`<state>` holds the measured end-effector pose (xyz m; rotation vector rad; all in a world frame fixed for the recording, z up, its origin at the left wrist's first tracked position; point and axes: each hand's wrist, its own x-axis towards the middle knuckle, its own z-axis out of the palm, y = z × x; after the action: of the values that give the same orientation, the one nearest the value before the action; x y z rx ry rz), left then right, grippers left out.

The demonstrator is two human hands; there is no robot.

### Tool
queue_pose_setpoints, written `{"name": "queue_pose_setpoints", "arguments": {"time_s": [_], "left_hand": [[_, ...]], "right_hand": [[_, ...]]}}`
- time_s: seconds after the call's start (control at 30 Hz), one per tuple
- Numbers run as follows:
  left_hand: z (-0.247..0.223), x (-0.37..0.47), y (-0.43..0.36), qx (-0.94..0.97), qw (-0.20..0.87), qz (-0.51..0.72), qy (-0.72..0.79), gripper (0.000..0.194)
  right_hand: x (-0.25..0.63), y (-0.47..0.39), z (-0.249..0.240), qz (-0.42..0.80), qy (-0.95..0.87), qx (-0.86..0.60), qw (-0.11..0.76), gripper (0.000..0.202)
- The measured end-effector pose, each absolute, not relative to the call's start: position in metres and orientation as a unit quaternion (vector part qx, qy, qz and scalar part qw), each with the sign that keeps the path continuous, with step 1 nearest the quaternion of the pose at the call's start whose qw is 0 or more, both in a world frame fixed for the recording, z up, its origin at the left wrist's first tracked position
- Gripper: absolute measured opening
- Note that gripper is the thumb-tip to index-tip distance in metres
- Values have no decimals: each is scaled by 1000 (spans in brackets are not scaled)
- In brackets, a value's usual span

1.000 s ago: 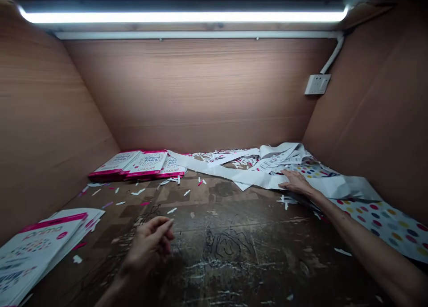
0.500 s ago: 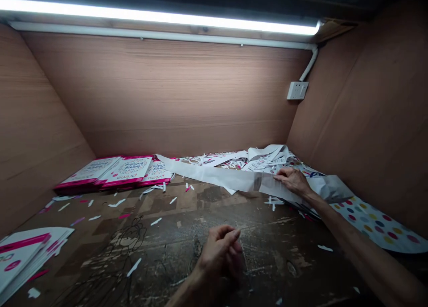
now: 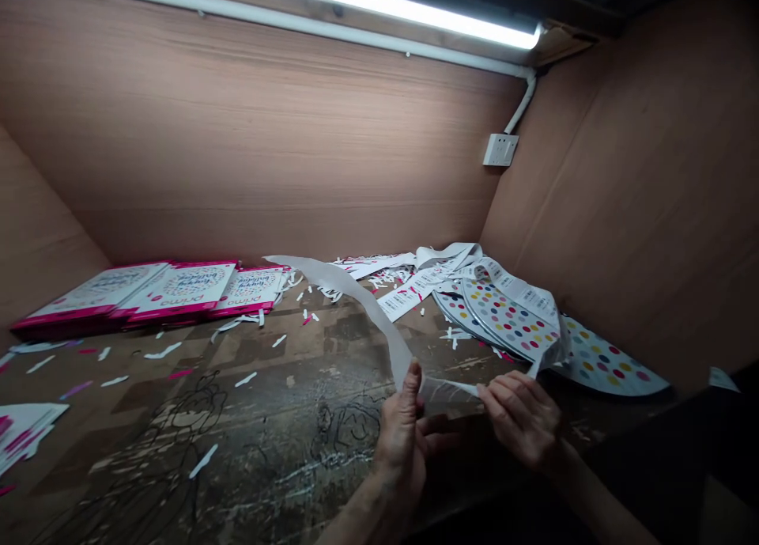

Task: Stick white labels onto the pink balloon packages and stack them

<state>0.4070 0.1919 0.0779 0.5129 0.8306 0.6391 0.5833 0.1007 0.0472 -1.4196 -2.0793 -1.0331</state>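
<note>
A long white strip of barcode labels (image 3: pixel 379 323) runs in a curve from the far left to my hands near the front edge of the table. My left hand (image 3: pixel 403 442) grips the bare, translucent part of it between a raised thumb and the fingers. Just to the right, my right hand (image 3: pixel 525 418) pinches the same strip, its fingers curled. Beyond the right hand the strip bends up and back, and there printed barcode labels (image 3: pixel 527 296) show on it. It lies over dotted party cones (image 3: pixel 504 316), flat and fanned out on the right.
White and pink "happy birthday" packs (image 3: pixel 193 288) lie overlapped at the back left. Part of another stack (image 3: pixel 29 430) shows at the left edge. Paper scraps (image 3: pixel 163 351) litter the worn brown tabletop (image 3: pixel 266 426). Wooden panels (image 3: pixel 285 149) enclose the back and sides; a socket (image 3: pixel 501 149) sits right.
My right hand has come down and nearer, drawing the strip with it. My left hand, empty before, now grips the strip. The view has turned to the right, uncovering more dotted cones.
</note>
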Motion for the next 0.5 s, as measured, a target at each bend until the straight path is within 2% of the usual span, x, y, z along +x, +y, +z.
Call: {"name": "queue_pose_setpoints", "arguments": {"time_s": [0.13,0.3,0.4,0.5], "left_hand": [[79,400,197,262,814,328,402,49],[68,410,218,283,738,468,395,42],[59,408,229,239,736,498,390,24],[59,402,236,193,743,519,376,13]], "right_hand": [[546,92,38,-336,-762,-505,227,32],[502,102,31,-330,-763,-476,286,35],[486,110,28,-315,-756,-485,306,31],[474,114,28,-285,-745,-507,326,20]]}}
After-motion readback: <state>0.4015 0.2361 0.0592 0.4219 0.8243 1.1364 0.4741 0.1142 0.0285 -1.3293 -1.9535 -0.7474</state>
